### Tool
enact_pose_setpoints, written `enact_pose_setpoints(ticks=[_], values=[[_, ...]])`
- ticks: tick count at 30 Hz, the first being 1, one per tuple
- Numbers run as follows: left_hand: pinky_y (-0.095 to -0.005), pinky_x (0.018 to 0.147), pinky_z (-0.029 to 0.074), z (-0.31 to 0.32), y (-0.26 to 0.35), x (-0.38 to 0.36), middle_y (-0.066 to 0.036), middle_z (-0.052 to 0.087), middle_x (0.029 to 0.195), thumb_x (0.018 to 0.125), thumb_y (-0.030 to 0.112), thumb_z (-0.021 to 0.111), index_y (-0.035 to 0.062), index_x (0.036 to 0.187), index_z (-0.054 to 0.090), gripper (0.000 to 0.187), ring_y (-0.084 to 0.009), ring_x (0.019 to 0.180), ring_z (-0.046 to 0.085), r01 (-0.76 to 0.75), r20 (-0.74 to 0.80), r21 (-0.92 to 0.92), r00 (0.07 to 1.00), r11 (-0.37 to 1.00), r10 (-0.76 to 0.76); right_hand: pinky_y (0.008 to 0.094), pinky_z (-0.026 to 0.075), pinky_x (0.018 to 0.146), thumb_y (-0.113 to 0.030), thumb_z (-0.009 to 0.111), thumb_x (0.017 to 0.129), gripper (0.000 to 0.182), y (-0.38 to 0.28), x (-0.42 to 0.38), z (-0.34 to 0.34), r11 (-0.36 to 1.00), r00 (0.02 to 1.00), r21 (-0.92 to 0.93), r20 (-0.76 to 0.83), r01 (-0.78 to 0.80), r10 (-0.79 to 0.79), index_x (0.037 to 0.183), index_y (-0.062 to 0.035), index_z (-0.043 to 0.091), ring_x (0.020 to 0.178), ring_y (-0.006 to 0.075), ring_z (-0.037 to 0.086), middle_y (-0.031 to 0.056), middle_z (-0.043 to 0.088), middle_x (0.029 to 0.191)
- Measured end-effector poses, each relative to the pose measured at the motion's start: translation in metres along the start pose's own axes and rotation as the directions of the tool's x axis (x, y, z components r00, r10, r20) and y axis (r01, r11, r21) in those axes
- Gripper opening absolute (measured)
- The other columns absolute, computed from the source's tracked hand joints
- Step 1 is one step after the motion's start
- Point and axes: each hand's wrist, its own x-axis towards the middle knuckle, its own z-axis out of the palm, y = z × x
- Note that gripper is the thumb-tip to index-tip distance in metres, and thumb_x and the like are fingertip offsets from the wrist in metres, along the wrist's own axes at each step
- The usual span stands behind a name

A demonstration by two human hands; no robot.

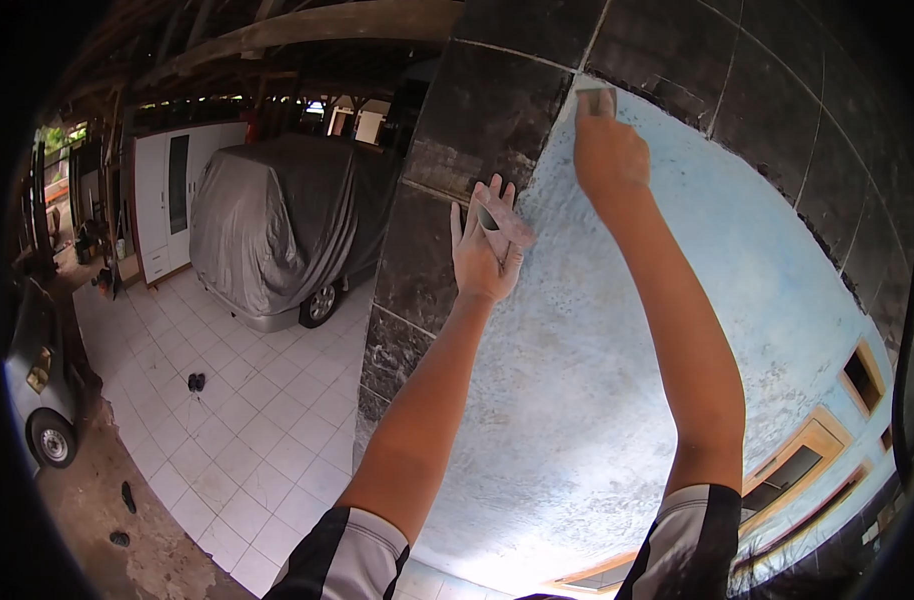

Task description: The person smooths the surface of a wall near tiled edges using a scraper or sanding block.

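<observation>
At the top corner of a pale blue wall [617,320], my right hand [612,158] is closed round a small flat scraper [596,101]. The scraper's edge lies right at the border between the blue surface and the dark tiles. Lower and to the left, my left hand [485,262] is raised in front of the tiled edge, its fingers partly spread. It holds a dusty grey-pink piece [507,222] with a dark hollow; I cannot tell its kind. Pale dust coats the fingers.
Dark tiles [487,110] frame the blue wall above and on the left. A covered car [277,220] stands on the white tiled floor [247,420], before a white wardrobe [162,200]. Another car [42,390] is far left. Wooden window frames [812,445] sit lower right.
</observation>
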Motion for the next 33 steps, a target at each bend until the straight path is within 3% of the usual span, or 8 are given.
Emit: enact_pose_setpoints(ticks=[8,11,15,20,23,30,32,33], values=[[-0.0582,0.118,0.018,0.003,-0.001,0.001,-0.005,0.032,0.160,0.097,0.066,0.028,0.0121,0.150,0.039,0.076,-0.0313,0.147,0.028,0.008,0.000,0.050,1.000,0.999,-0.008,0.0422,0.062,0.067,-0.013,0.055,0.093,0.040,0.002,-0.001,-0.005,0.999,0.999,0.027,-0.024,0.032,-0.031,0.131,-0.0013,0.058,0.088,0.0351,0.073,0.0266,0.047,0.144],[-0.0579,0.118,0.018,0.001,-0.002,0.002,-0.005,0.032,0.160,0.097,0.067,0.027,0.0123,0.151,0.039,0.078,-0.0317,0.147,0.028,0.012,0.015,0.054,1.000,0.998,-0.012,0.0464,0.060,0.074,-0.008,0.052,0.091,0.047,-0.015,-0.014,-0.005,1.000,0.992,-0.010,0.120,-0.026,0.027,0.138,-0.0030,0.049,0.087,0.0379,0.072,0.0238,0.043,0.148],[-0.0569,0.118,0.017,0.002,0.000,0.001,-0.004,0.031,0.160,0.097,0.068,0.025,0.0132,0.151,0.039,0.078,-0.0323,0.147,0.027,0.012,0.033,0.084,0.999,0.996,-0.015,0.0444,0.061,0.071,-0.008,0.054,0.089,0.042,-0.003,-0.010,0.004,0.999,0.999,0.043,-0.048,-0.007,0.009,0.131,-0.0027,0.054,0.086,0.0380,0.072,0.0230,0.046,0.146],[-0.0569,0.118,0.019,0.000,0.003,0.001,-0.005,0.034,0.159,0.099,0.058,0.033,0.0133,0.151,0.040,0.069,-0.0332,0.145,0.031,-0.010,-0.002,0.093,1.000,0.996,0.010,0.0448,0.061,0.072,-0.006,0.053,0.089,0.049,-0.012,-0.034,-0.009,0.999,0.991,-0.005,0.129,0.041,-0.040,0.138,-0.0066,0.052,0.086,0.0383,0.072,0.0208,0.043,0.150],[-0.0571,0.117,0.020,0.000,0.004,0.001,-0.005,0.035,0.159,0.099,0.059,0.033,0.0135,0.151,0.040,0.069,-0.0332,0.145,0.031,-0.015,0.003,0.063,1.000,0.998,0.014,0.0411,0.061,0.071,-0.008,0.058,0.087,0.044,0.006,-0.025,0.000,0.991,0.992,0.058,0.027,0.118,-0.119,0.131,-0.0016,0.057,0.088,0.0339,0.073,0.0201,0.044,0.150],[-0.0571,0.118,0.018,0.001,0.003,0.000,-0.005,0.032,0.160,0.098,0.063,0.028,0.0143,0.151,0.040,0.073,-0.0329,0.146,0.030,0.003,0.009,0.101,1.000,0.995,-0.004,0.0402,0.061,0.073,-0.007,0.058,0.088,0.043,0.002,-0.037,-0.011,0.994,0.987,-0.012,0.117,0.112,-0.110,0.131,-0.0015,0.058,0.088,0.0340,0.073,0.0205,0.044,0.149],[-0.0569,0.119,0.016,0.004,0.000,0.000,-0.004,0.031,0.160,0.097,0.066,0.024,0.0163,0.152,0.040,0.076,-0.0323,0.147,0.028,0.006,0.013,0.087,1.000,0.996,-0.008,0.0436,0.060,0.076,-0.005,0.050,0.091,0.047,0.004,-0.026,-0.005,0.995,0.991,0.036,0.093,0.091,-0.094,0.137,-0.0093,0.054,0.089,0.0352,0.072,0.0116,0.044,0.151],[-0.0569,0.119,0.016,0.003,0.002,0.001,-0.004,0.031,0.160,0.097,0.066,0.024,0.0163,0.152,0.040,0.076,-0.0323,0.147,0.028,0.007,0.011,0.087,1.000,0.996,-0.008,0.0436,0.060,0.076,-0.005,0.050,0.091,0.047,0.004,-0.025,-0.008,0.995,0.991,0.035,0.092,0.093,-0.096,0.137,-0.0093,0.054,0.089,0.0352,0.072,0.0116,0.044,0.151]])
